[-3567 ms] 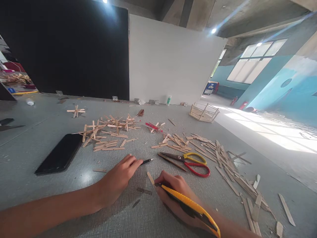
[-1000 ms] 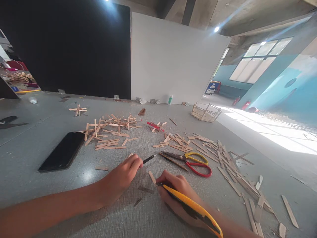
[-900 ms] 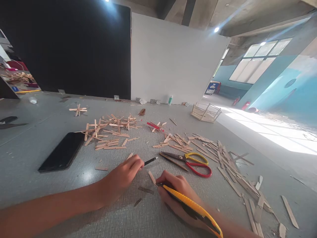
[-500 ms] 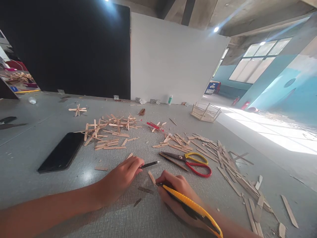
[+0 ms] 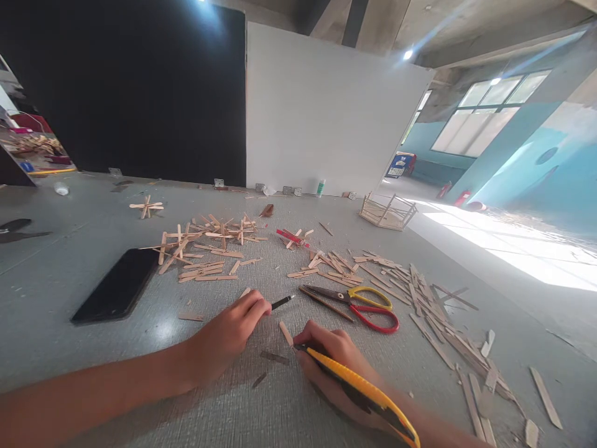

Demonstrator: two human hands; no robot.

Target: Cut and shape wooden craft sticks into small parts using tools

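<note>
My left hand (image 5: 242, 320) is closed around a black pen (image 5: 282, 302), its pale tip sticking out to the right. Part of a wooden stick (image 5: 246, 292) peeks out behind those fingers. In my closed right hand (image 5: 333, 358) lies a yellow-and-black utility knife (image 5: 359, 382), handle toward me. Its front end meets a short craft stick (image 5: 285, 333) by my fingertips; whether the fingers also pinch that stick is hidden. Two dark flat strips (image 5: 275, 358) lie on the table between my hands. Just beyond my right hand rest scissors (image 5: 352, 298) with yellow and red handles.
Loose craft sticks (image 5: 342, 267) are scattered across the table's middle and right side. A black phone (image 5: 116, 286) lies at left. Small stick structures (image 5: 146, 207) stand farther back, with a stick frame (image 5: 387, 213) at right. Black and white panels (image 5: 326, 106) close off the back.
The pen in my left hand has tilted, its tip shifting slightly left and up. My right hand and the knife stay nearly still.
</note>
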